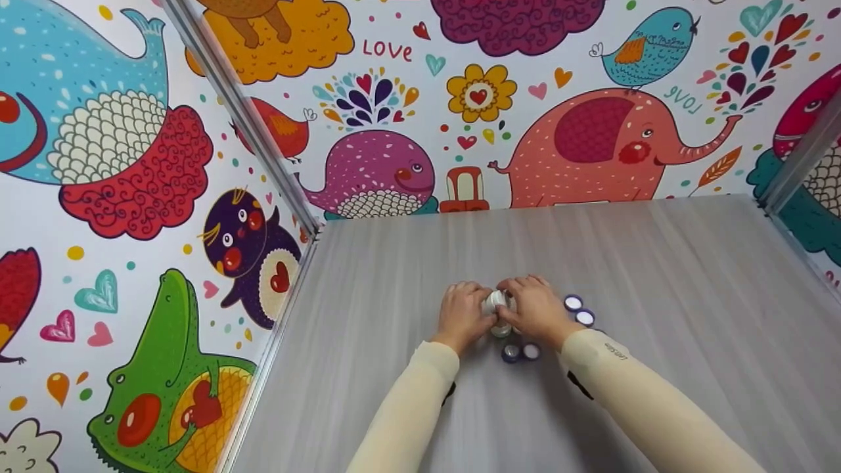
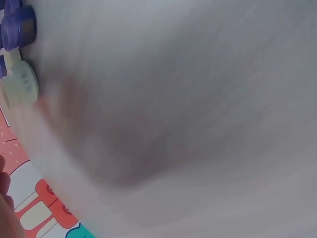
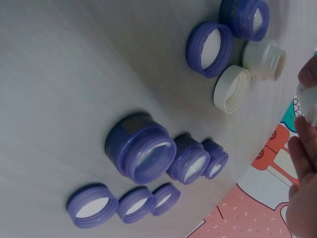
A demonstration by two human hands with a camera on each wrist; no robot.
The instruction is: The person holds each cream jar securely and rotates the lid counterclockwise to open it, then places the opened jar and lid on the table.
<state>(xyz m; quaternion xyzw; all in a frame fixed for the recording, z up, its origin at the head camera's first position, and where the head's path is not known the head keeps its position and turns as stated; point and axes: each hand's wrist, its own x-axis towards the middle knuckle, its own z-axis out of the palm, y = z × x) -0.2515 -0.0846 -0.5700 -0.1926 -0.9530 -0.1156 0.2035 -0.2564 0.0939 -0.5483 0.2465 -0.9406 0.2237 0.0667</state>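
Both hands meet over the table in the head view, holding a small white jar [image 1: 496, 301] between them. The left hand [image 1: 462, 314] grips it from the left, and the right hand [image 1: 533, 310] has its thumb and fingers on the other side. Fingers cover much of the jar, so whether a lid is on it cannot be told. In the right wrist view, part of the white jar [image 3: 310, 104] shows at the right edge between fingertips. Just below the hands stand an open white jar [image 3: 263, 59] and its upturned white lid [image 3: 232, 89].
Near the white pair are an open purple jar [image 3: 246, 19] and a purple lid [image 3: 209, 49]. Three more open purple jars, the largest [image 3: 141, 148] first, stand in a row beside three upturned purple lids [image 3: 92, 206]. A patterned wall [image 1: 387, 171] borders the grey table [image 1: 394, 263].
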